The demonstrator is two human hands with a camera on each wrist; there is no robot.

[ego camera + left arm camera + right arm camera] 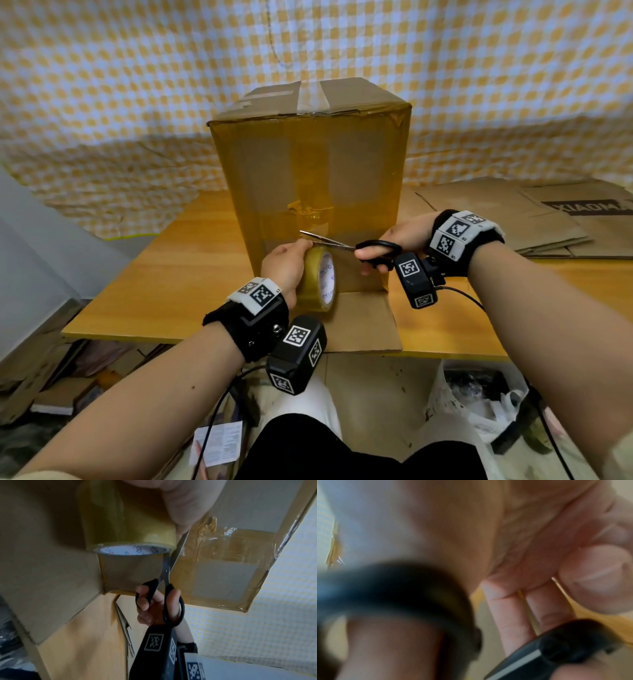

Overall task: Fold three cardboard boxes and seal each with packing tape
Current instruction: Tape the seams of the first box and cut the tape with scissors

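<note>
Box [310, 192] upright mid-table, top seam taped. Left hand [284, 267] grips tape roll [320, 279] against near face. Right hand [394, 240], fingers through scissors [342, 244], blades parted. Step: cutting tape. Next: close blades just beside roll.

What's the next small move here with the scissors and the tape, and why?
Probably close the scissors to cut the tape. The right hand holds them with blades parted just above the tape roll, which the left hand grips against the front of the upright box. Tape already runs down that face, so the strip looks laid and only needs severing from the roll.
</note>
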